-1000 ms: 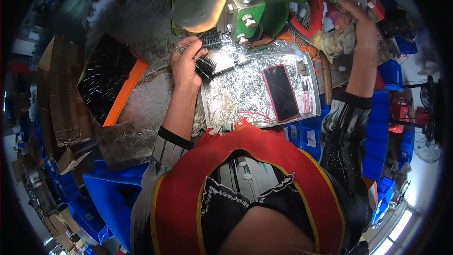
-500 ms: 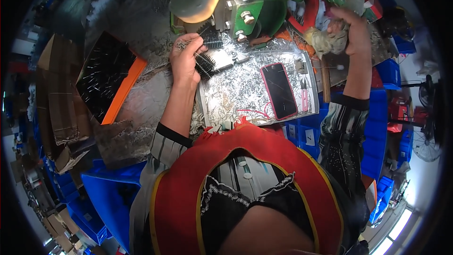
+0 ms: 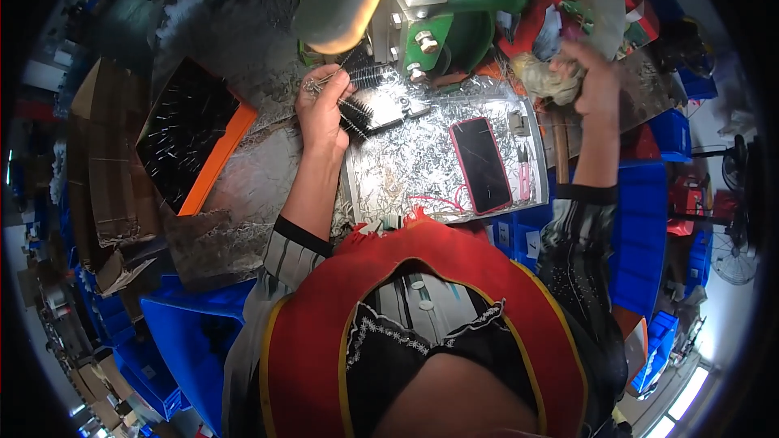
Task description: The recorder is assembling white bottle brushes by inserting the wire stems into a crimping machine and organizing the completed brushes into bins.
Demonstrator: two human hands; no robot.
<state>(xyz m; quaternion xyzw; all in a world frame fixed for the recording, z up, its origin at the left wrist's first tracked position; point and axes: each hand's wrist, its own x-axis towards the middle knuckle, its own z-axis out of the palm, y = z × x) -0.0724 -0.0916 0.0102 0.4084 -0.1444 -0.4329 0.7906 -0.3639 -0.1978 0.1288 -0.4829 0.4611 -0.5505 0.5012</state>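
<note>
A tray [image 3: 532, 136] is lying at the frame's centre, below a machine [image 3: 434, 45] standing at upper middle. On the tray's right half, a phone [image 3: 480, 164] is resting left of snips [image 3: 523, 173]. Brushes [image 3: 355, 116] in the left hand [image 3: 323, 109] are hanging at the tray's upper left. Further left, a bin [image 3: 221, 161] is sitting right of a cardboard box [image 3: 114, 154].

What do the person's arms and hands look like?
The left hand and the blurred right hand look bare. The pale grey fabric left sleeve has dark stripes; the dark patterned fabric right sleeve has pale specks. Both end in black cuffs.
</note>
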